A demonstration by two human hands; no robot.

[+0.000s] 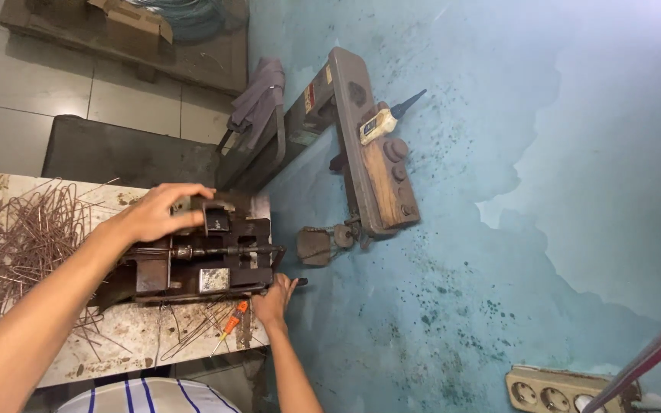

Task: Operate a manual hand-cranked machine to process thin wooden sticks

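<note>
Two hands work a rusty iron bending jig point(208, 260) on the stained white table point(128, 336): left hand point(158, 214) clasped over its top block, right hand point(275, 298) closed round the side handle. It looks heavy, rigid, gritty; grip the block and handle.

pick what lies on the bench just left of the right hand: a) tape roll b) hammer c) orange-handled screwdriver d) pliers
c: an orange-handled screwdriver lies on the bench beside the right hand, in front of the rusty machine that the left hand rests on.
</note>
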